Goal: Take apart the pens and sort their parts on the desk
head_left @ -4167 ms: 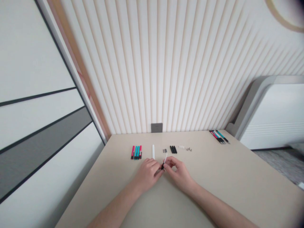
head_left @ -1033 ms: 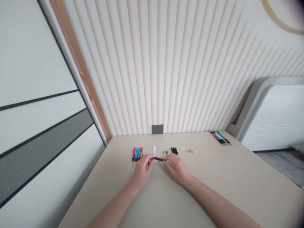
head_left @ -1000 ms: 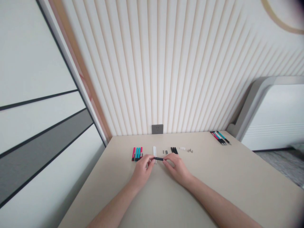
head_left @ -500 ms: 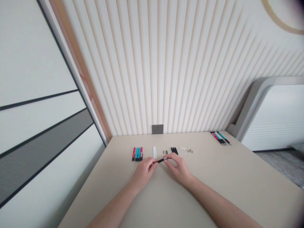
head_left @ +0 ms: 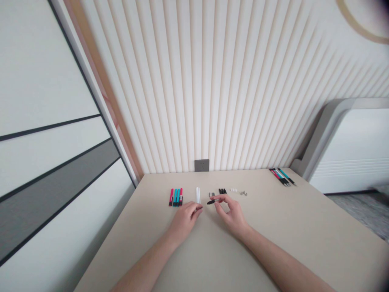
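Note:
My right hand (head_left: 231, 213) pinches a short black pen barrel piece (head_left: 210, 202) between thumb and fingers, its dark end pointing left. A small gap to the left, my left hand (head_left: 186, 217) is closed in a pinch; a dark speck shows at its fingertips, too small to name. Just beyond the hands lie thin white refills (head_left: 198, 194), small grey pieces (head_left: 212, 194) and several black pen parts (head_left: 223, 191). Left of these, pink and turquoise pen barrels (head_left: 176, 197) stand in a row, lying side by side.
Small white pieces (head_left: 234, 190) and metal tips (head_left: 243, 193) lie right of the black parts. Several whole pens (head_left: 282, 177) rest at the table's far right corner. The beige table (head_left: 146, 194) meets a ribbed wall with a dark socket (head_left: 201, 165).
Both hands were on the black piece; now my right hand holds it alone, slightly to the right. My left hand has come apart from it and stays nearly in place.

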A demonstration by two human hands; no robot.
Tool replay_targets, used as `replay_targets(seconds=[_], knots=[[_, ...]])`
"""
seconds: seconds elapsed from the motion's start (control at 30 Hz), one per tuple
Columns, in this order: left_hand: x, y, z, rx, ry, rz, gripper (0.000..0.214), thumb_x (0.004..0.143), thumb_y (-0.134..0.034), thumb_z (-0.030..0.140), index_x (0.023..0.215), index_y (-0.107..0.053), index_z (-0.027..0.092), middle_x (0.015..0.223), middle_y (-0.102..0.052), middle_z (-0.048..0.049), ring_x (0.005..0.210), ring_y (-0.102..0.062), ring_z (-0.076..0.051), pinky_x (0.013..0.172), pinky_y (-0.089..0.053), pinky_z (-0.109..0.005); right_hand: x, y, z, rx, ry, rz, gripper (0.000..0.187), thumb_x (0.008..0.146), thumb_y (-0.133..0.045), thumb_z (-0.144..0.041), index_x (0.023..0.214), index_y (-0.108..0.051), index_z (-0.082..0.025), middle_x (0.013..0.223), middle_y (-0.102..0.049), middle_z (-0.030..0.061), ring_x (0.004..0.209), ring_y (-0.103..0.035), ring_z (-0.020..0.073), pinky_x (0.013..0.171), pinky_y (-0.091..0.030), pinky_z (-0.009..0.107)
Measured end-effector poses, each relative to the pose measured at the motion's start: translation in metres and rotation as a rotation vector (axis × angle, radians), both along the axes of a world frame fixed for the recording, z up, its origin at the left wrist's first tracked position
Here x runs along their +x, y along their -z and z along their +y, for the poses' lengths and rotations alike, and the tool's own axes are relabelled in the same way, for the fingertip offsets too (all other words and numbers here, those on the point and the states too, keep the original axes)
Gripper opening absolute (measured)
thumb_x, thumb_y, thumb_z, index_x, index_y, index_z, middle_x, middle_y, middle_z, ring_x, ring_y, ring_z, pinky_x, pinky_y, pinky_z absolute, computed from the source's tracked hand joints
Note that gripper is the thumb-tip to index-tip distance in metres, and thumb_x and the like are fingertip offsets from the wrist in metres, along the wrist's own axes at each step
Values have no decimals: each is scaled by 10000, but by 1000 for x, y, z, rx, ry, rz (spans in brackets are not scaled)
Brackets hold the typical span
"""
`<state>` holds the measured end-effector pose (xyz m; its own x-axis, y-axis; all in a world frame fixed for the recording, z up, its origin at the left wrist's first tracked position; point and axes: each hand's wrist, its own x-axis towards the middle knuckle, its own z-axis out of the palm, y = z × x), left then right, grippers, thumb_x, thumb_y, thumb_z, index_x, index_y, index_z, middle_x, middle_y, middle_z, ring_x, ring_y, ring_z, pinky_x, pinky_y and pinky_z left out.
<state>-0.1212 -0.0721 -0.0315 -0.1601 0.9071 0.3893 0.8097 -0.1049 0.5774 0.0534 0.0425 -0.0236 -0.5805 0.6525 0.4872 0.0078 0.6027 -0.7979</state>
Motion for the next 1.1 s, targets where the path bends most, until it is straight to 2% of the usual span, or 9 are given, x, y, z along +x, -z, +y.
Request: replay_targets(seconds=[0.17, 0.27, 0.37, 0.5, 0.7, 0.93, 1.1], knots=[[-2, -1, -1, 32, 17, -10, 181, 947, -486, 221, 990, -660, 197, 929, -658, -48, 871, -630, -178, 799, -497, -293, -1, 4, -1, 50, -11, -48, 132, 839, -527, -196, 918, -633, -198, 832, -678, 32, 781, -608, 167, 754, -482, 291], [-1, -3, -2, 38, 49, -4, 241, 965, -448, 217, 1042, -677, 210, 957, -650, -56, 887, -627, -175, 826, -502, -299, -3, 9, -4, 119, -47, -124, 245, 822, -527, -175, 1053, -606, -195, 757, -612, 5, 698, -561, 149, 684, -471, 266], [0, -5, -2, 27, 83, 24, 270, 975, -433, 210, 1076, -683, 217, 960, -651, -56, 880, -624, -173, 832, -506, -302, -4, 10, -7, 188, -124, -207, 305, 848, -511, -171, 1135, -607, -215, 776, -609, 7, 685, -550, 144, 675, -463, 263], [-1, -4, -2, 27, 95, 72, 254, 960, -465, 172, 1063, -692, 219, 940, -666, -47, 880, -621, -174, 831, -503, -299, -5, 9, -8, 248, -168, -266, 210, 906, -490, -213, 1004, -676, -218, 810, -633, 31, 687, -563, 143, 662, -453, 257], [0, -5, -3, 56, 105, 114, 251, 934, -495, 137, 1051, -702, 219, 941, -684, -46, 871, -636, -173, 808, -509, -285, -4, 8, -8, 279, -116, -342, 196, 928, -518, -289, 1009, -685, -228, 796, -634, 20, 672, -567, 138, 657, -442, 245], [1, -5, -3, 44, 94, 122, 241, 937, -502, 153, 1046, -707, 217, 925, -685, -45, 862, -637, -175, 805, -514, -294, -4, 3, -8, 472, -112, -419, 221, 966, -471, -301, 981, -677, -221, 802, -654, 29, 736, -595, 148, 733, -410, 269], [0, -4, -3, 41, 105, 117, 252, 946, -488, 171, 1063, -703, 232, 928, -684, -46, 869, -638, -174, 812, -520, -296, -5, 0, -11, 492, -95, -426, 244, 984, -433, -287, 989, -668, -225, 816, -667, 31, 751, -610, 155, 732, -397, 278]])
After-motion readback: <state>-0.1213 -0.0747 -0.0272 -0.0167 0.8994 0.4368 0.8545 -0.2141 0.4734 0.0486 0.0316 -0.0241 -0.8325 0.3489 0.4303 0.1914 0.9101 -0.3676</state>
